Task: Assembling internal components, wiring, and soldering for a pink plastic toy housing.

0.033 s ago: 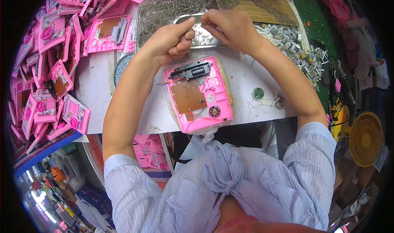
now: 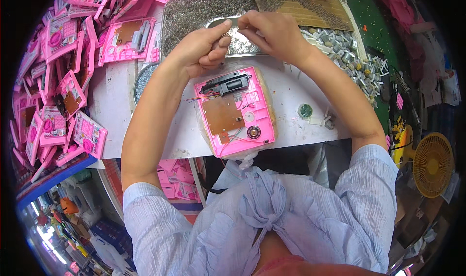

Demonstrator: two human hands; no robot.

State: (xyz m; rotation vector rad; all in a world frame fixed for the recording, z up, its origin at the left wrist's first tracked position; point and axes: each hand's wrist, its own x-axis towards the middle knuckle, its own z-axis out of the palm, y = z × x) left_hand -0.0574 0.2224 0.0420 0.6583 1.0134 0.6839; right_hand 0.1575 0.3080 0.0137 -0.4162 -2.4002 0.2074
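Observation:
Both my hands are over the near edge of a metal tray (image 2: 239,43) holding a mass of tiny metal pieces (image 2: 201,8). My left hand (image 2: 208,50) is closed, its fingers curled in and the thumb pointing toward my right hand. Thumb and fingers pinch together on my right hand (image 2: 274,33); whatever either hand holds is too small or hidden to make out. Below them, on a padded base, lies an open pink plastic housing (image 2: 262,115). Inside it are a black mechanism (image 2: 232,85), a brown circuit board (image 2: 223,114), a round speaker (image 2: 253,132) and thin wires.
Many pink housings (image 2: 60,81) are heaped at the left. Cardboard (image 2: 310,19) with more metal pieces lies at the back right, beside small grey and white parts (image 2: 340,47). A round dish (image 2: 144,81) stands by my left forearm. A green-topped item (image 2: 305,111) lies near my right forearm.

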